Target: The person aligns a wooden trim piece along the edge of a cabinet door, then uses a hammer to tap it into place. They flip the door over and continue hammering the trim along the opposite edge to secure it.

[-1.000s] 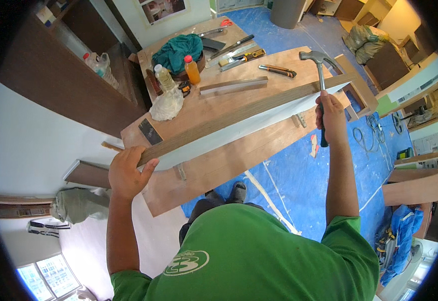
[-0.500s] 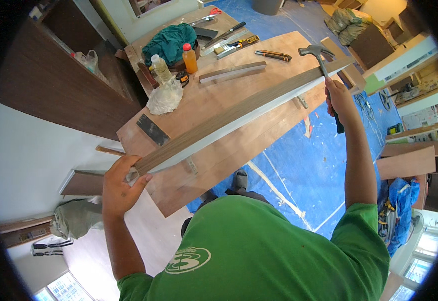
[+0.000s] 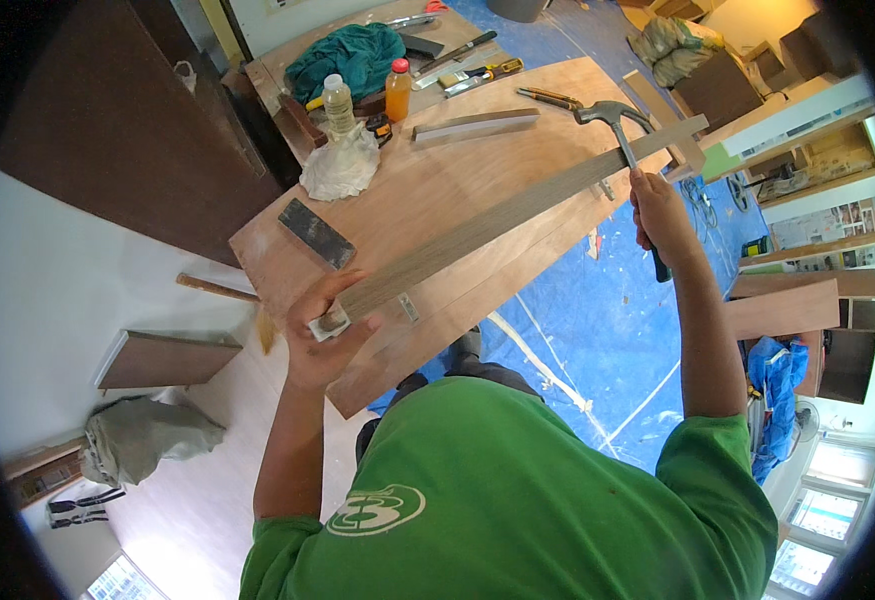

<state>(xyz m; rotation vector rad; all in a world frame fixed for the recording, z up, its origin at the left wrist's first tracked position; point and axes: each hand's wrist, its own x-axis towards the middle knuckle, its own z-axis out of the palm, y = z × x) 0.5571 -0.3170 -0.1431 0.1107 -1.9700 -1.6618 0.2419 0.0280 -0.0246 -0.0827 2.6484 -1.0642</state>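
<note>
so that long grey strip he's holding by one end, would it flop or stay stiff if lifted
Likely fairly stiff: the long grey strip runs straight from the left hand to its far end with no visible sag. Probably light, since one hand grips its end. Being long and thin, it may twist or swing.

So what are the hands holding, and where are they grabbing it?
The left hand grips the near end of a long wooden strip. The right hand holds a claw hammer around its handle, with the head resting by the strip's far end.
</note>
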